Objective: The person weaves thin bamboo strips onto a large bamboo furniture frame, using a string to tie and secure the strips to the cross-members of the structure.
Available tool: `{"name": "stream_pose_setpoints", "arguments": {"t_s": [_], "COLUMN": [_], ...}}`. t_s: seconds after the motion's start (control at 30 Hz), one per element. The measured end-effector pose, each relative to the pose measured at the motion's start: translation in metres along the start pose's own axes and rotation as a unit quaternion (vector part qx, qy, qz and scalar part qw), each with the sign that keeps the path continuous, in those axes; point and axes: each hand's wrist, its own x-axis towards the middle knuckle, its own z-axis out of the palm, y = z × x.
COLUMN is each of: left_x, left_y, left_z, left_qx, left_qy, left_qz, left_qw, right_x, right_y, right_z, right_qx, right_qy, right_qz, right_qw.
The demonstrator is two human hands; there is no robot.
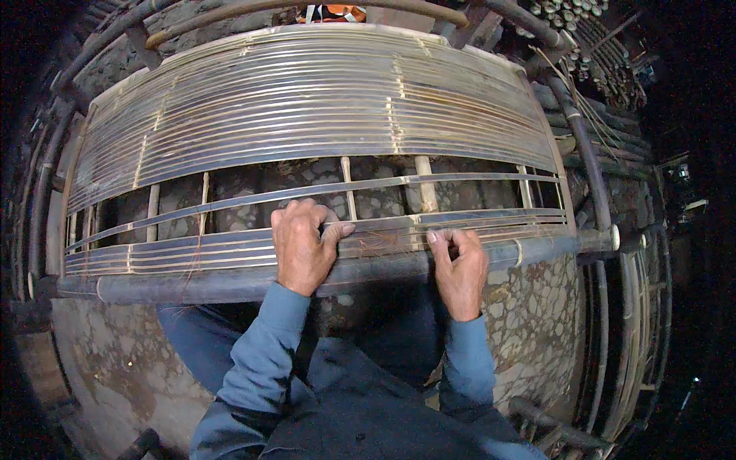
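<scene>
Person's two bare hands on a bamboo frame, seen from above. Left hand (303, 249) sits just left of frame centre, palm down, fingers curled over the near band of thin bamboo strips (192, 249), thumb stretched right along them; grip pressed down on the strips rather than wrapped round them. Right hand (460, 268) is centre-right, fingers bunched together and pinched on a strip end at the same band; looks clamped, but exactly what it pinches is too small to tell.

The panel of strips (307, 100) fills the upper half of the frame, long axis running left to right, bowed by the lens. Strips lie packed tight at the top, then an open gap in the middle with only one or two strips crossing it and upright ribs (424, 184) showing through, then the near band under the hands. A thick dark pole (192, 287) runs left to right just below the hands, touching the band's lower edge.

Key relation: the near band lies directly under both hands, its length across the body, open gap just beyond the fingertips toward the top of the frame. Both hands about equally near; left covers more of it.

Blue sleeves (264, 353) come in from the lower edge. Mottled stone floor (537, 322) beneath. Stacked bamboo poles (606, 54) upper right, more poles along the right edge.
</scene>
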Motion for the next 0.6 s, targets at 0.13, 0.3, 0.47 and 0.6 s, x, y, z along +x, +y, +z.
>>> {"name": "stream_pose_setpoints", "arguments": {"t_s": [0.13,0.3,0.47,0.6], "left_x": [0.001,0.001,0.003,0.000], "left_y": [-0.001,-0.006,-0.009,-0.011], "left_z": [-0.002,0.000,0.001,-0.012], "left_qx": [-0.002,0.064,-0.134,-0.255], "left_qy": [-0.012,-0.059,0.069,0.140], "left_qz": [-0.004,-0.027,-0.056,-0.103], "left_qw": [1.000,0.996,0.987,0.951], "right_x": [-0.001,-0.025,-0.028,-0.027], "right_y": [0.008,-0.023,-0.015,-0.014], "right_z": [-0.001,0.010,0.018,-0.027], "right_qx": [0.089,-0.093,-0.088,0.345], "right_qy": [0.009,-0.054,-0.056,-0.170], "right_qz": [0.008,-0.086,-0.121,0.147], "right_qw": [0.996,0.990,0.987,0.911]}}
